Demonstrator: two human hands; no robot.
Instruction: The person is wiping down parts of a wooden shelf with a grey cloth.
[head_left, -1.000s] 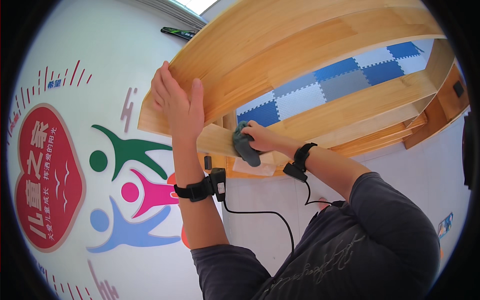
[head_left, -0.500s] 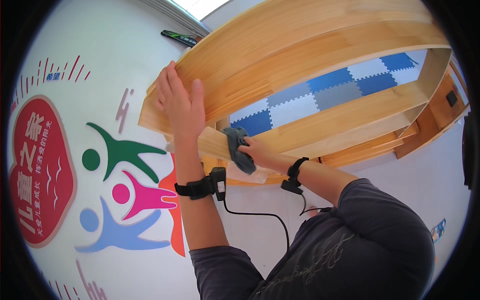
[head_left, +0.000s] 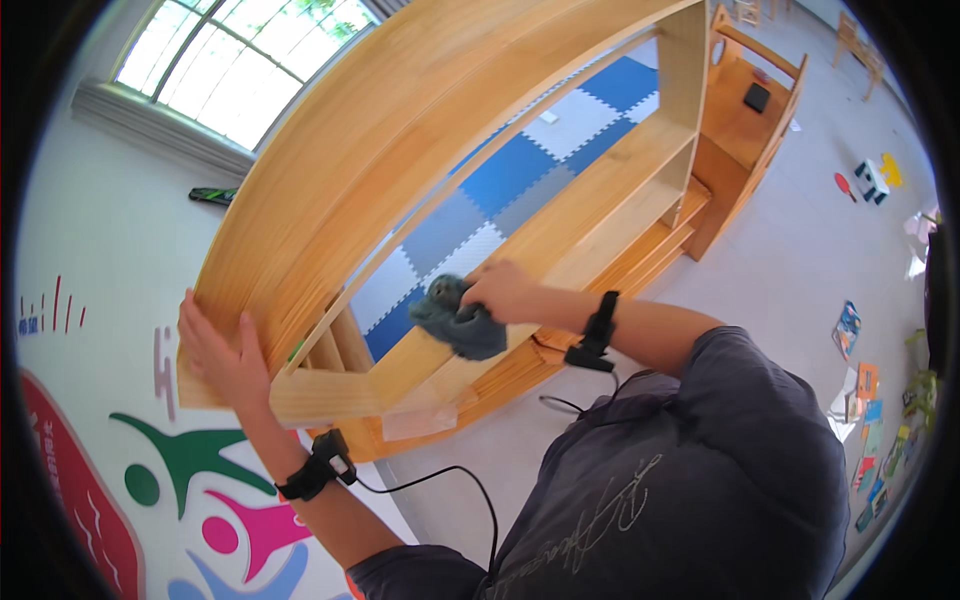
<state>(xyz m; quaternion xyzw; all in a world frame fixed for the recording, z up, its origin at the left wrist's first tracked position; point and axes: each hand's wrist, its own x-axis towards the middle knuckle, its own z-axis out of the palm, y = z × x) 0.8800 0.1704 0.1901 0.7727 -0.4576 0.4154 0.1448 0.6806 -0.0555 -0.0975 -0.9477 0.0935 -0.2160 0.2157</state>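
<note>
Daylight fills the paned window (head_left: 245,55), white wall (head_left: 110,220) below it, and you're leaning in at the long wooden shelf unit (head_left: 330,190)! Eyes on the grey-green cloth (head_left: 460,325), bunched at the lower shelf board (head_left: 600,190) toward its left end; blur hides whether they touch. Your right hand (head_left: 505,292) is the nearer of the 2, fingers clenched on the cloth's upper right, so it lies left of and below them, its longer spread slanting down rightward, across the board's length. Your left hand (head_left: 225,355), well apart, lies at the upper panel's left end, fingers spread, clutching nothing visible. Black straps (head_left: 600,325) ring both wrists! Behind the shelves, blue, grey and white foam tiles (head_left: 510,165). Now the writing: pale script across your dark shirt (head_left: 690,440), white characters on the cropped red wall panel (head_left: 85,500), small blue ones above.
</note>
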